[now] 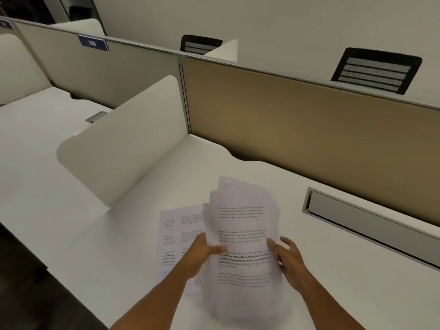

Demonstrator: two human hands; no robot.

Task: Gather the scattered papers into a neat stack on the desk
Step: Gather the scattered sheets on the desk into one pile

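Head view, nearest first: both hands raised over the white surface point(333, 270), left hand point(202, 254) pinching the left edge of a held bundle of papers point(242, 239), thumb over the printed face; right hand point(289, 258) curled round the right edge, fingers behind; bundle upright, fanned and uneven along the top, lower end blurred, so contact with the surface not clear; most sheets apparently gathered, squaring not yet done; just left and behind, loose sheets point(176, 234) flat on the surface, still to collect; farther right, a cable tray point(371, 222); beyond, the tan partition point(309, 120).
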